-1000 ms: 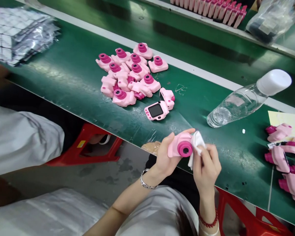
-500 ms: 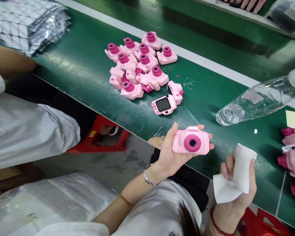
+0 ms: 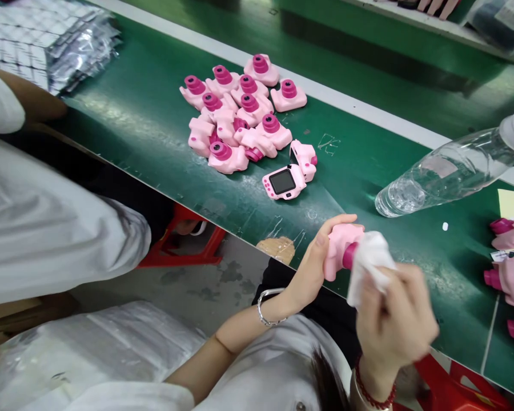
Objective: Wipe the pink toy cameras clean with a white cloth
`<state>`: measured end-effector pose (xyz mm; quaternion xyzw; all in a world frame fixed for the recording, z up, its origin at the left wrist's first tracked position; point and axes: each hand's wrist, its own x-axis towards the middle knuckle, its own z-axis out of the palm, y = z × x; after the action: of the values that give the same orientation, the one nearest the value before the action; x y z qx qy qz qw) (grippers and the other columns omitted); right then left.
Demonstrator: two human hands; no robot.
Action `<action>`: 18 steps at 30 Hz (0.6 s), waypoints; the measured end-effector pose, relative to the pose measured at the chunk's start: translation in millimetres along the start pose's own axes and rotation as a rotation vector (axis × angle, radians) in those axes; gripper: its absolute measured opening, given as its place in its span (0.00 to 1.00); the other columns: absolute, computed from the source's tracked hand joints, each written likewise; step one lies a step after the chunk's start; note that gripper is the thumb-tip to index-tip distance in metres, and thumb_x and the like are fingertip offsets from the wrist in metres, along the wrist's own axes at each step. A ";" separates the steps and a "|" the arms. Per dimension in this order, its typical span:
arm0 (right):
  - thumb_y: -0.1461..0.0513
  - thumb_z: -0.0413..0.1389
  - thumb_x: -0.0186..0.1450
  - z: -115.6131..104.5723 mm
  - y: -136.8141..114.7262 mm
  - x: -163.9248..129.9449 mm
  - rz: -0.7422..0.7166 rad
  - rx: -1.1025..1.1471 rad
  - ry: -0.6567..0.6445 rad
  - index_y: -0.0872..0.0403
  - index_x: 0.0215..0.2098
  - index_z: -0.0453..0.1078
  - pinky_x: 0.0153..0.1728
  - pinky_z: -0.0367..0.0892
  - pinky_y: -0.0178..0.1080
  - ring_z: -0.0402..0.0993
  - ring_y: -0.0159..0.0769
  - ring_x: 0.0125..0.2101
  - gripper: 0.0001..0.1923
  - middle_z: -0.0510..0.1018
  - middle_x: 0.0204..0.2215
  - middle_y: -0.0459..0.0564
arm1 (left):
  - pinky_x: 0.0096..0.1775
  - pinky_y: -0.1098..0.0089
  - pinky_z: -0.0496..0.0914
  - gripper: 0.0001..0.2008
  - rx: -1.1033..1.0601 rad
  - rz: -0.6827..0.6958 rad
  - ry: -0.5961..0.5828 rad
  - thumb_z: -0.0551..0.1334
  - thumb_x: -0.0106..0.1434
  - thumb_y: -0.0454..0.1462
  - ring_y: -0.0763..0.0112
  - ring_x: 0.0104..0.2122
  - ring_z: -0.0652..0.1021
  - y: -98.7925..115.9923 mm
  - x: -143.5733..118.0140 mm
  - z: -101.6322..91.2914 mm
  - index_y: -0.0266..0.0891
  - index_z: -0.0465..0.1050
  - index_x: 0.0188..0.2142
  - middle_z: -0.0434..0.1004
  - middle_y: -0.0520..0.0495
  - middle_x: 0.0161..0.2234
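Observation:
My left hand (image 3: 310, 268) grips a pink toy camera (image 3: 339, 248) over the near edge of the green belt (image 3: 132, 120). My right hand (image 3: 394, 319) holds a white cloth (image 3: 368, 260) pressed against the camera's dark pink lens. The right hand is blurred. A heap of several pink toy cameras (image 3: 240, 114) lies on the belt farther away. One camera lying screen-up (image 3: 284, 182) sits nearest to my hands.
A clear plastic bottle (image 3: 445, 171) lies on its side at the right. More pink cameras (image 3: 509, 257) are at the right edge. Silver foil packs (image 3: 47, 40) are stacked at the top left. A co-worker's white sleeve (image 3: 47, 222) fills the left. Red stools (image 3: 184, 245) stand below the belt.
My right hand brought the cloth from lower right back onto the camera's lens. My left hand turned the camera so its lens faces right.

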<state>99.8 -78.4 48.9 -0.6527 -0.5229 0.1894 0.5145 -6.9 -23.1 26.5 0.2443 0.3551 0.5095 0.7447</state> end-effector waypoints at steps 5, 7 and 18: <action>0.68 0.53 0.73 17.6 -8.6 15.3 -0.569 -0.388 -0.205 0.57 0.45 0.74 0.21 0.56 0.33 0.61 0.24 0.20 0.08 0.73 0.28 0.45 | 0.47 0.66 0.73 0.28 -0.049 0.034 0.121 0.63 0.61 0.63 0.63 0.41 0.82 4.7 9.3 3.3 0.43 0.77 0.44 0.84 0.48 0.42; 0.68 0.52 0.73 16.6 -3.8 11.6 -0.537 -0.304 -0.280 0.57 0.44 0.73 0.23 0.58 0.31 0.63 0.24 0.21 0.08 0.72 0.28 0.44 | 0.47 0.62 0.74 0.27 -0.187 -0.098 0.156 0.57 0.67 0.61 0.61 0.38 0.84 15.9 16.9 6.3 0.41 0.75 0.42 0.84 0.48 0.36; 0.55 0.57 0.72 19.9 16.1 1.1 0.005 -0.080 0.393 0.54 0.21 0.62 0.22 0.45 0.36 0.51 0.25 0.20 0.23 0.57 0.18 0.41 | 0.58 0.59 0.69 0.37 -0.421 -0.488 0.054 0.43 0.74 0.58 0.61 0.41 0.81 41.5 16.7 23.5 0.32 0.79 0.37 0.82 0.40 0.37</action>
<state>92.4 -66.8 27.3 -0.6982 -0.4179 0.0386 0.5800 -9.0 7.5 66.7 -0.0211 0.3096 0.3842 0.8695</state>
